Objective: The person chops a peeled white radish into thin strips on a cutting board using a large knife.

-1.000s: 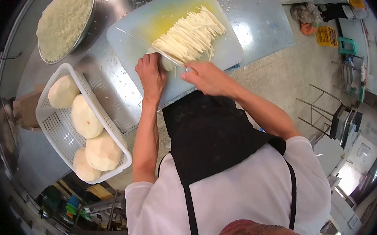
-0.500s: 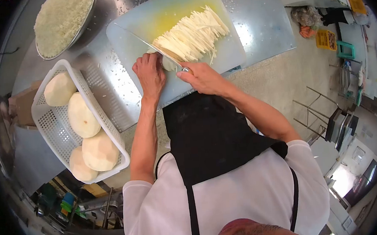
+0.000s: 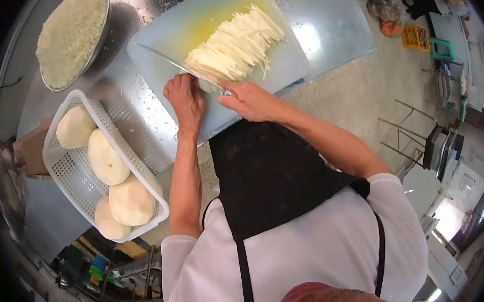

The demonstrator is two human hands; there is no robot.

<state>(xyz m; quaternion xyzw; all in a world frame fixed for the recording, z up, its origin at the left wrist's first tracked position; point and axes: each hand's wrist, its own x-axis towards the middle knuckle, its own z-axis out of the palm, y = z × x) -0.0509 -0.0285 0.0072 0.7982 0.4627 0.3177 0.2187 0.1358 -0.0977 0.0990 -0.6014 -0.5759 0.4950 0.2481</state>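
Note:
My right hand (image 3: 250,101) is wrapped around the handle of a kitchen knife (image 3: 163,56). Its long blade slants across the pale cutting board (image 3: 288,86), between my left hand and a row of pale vegetable strips (image 3: 240,44). My left hand (image 3: 186,103) lies on the board with fingers curled beside the blade. A pale vegetable piece (image 3: 208,86) shows between those fingers and the knife; the fingers partly hide it. The strips lean together in a long heap over a yellow-stained part of the board.
A white plastic basket (image 3: 118,131) at left holds several peeled, rounded vegetables (image 3: 108,157). Behind it stands a metal bowl (image 3: 105,40) heaped with chopped pale bits (image 3: 68,39). Scraps dot the steel table (image 3: 334,26). Metal-legged stools (image 3: 403,131) stand at right.
The view has shifted slightly, so the board, bowl and strips sit a little further left. Both hands stay at the board, the right still gripping the knife, its blade beside the strips.

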